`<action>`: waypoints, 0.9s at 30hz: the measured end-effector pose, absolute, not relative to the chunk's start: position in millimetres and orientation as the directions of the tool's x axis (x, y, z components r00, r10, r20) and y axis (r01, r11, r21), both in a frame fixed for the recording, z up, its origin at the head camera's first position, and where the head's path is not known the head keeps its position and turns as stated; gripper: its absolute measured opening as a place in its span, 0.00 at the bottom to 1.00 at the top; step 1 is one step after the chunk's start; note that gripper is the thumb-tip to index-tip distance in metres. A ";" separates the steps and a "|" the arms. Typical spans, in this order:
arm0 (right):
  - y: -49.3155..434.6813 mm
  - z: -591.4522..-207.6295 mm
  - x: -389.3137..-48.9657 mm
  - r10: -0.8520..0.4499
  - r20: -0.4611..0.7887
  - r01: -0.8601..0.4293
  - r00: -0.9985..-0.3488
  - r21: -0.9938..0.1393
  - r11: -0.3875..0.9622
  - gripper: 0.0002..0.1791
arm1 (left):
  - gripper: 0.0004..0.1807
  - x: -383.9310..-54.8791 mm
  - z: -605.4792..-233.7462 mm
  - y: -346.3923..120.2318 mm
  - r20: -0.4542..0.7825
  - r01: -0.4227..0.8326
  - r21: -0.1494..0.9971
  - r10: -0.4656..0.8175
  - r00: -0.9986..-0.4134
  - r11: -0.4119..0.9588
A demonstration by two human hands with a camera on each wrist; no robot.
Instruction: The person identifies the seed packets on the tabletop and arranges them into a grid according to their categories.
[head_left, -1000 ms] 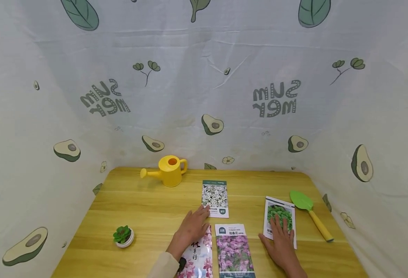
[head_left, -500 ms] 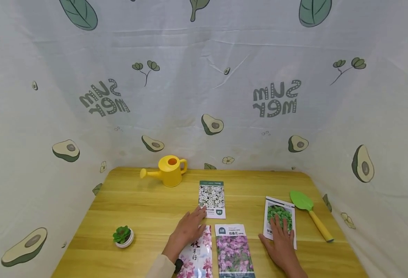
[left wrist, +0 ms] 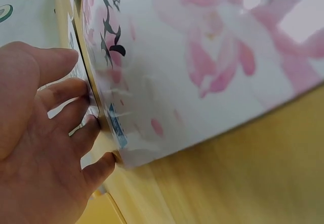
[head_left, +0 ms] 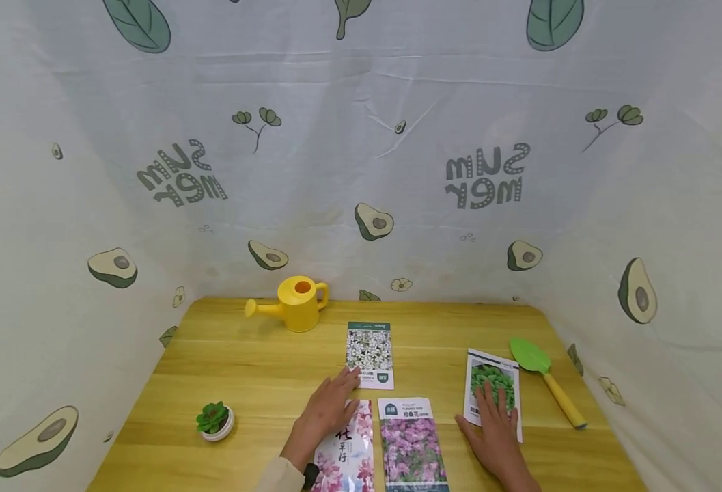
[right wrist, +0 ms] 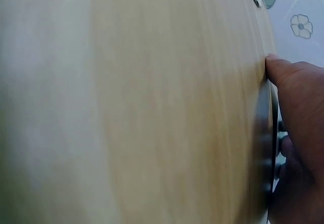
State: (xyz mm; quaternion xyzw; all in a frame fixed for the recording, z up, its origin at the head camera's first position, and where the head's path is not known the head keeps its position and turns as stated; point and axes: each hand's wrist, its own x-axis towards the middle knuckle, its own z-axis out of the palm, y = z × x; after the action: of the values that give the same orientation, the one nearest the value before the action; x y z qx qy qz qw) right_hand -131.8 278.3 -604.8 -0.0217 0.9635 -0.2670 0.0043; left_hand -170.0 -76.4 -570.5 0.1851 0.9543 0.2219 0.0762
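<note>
Four seed packets lie flat on the wooden table, and the person has a hand on two of them. The left hand has its fingers stretched forward, slightly bent and a little apart, the tips on the lower left corner of the packet with white flowers, the farthest of the four. Its thumb side hangs over the top left of the packet with pink blossoms; I cannot tell whether it touches that one. The right hand is spread over the packet with green leaves, fingers on the picture, thumb out to the side over the wood. Between the hands, just beside the blossom packet, lies the packet with purple-pink flowers.

I count two containers. One white pot near the left edge holds one small green plant. One yellow watering can stands upright at the back, spout to the left; what is inside I cannot make out. One trowel, green blade and yellow handle, lies just right of the leaf packet.
</note>
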 end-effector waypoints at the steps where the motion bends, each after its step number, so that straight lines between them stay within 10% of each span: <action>1: 278.6 -605.2 -132.2 -0.046 0.000 -0.039 -0.999 -0.516 0.856 0.50 | 0.27 -169.7 -570.7 -76.9 -0.068 0.312 0.455 0.382 -0.922 0.834; 27: 281.8 -613.3 -134.6 -0.050 -0.016 -0.034 -0.999 -0.526 0.850 0.52 | 0.27 -163.0 -575.9 -99.2 -0.070 0.274 0.509 0.356 -0.932 0.816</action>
State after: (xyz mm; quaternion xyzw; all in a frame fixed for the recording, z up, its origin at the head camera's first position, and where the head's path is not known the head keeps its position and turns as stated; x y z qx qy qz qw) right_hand -134.6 281.8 -613.3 -0.0219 0.9616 -0.2732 0.0145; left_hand -163.0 -99.2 -575.9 0.1659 0.9494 0.2541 0.0811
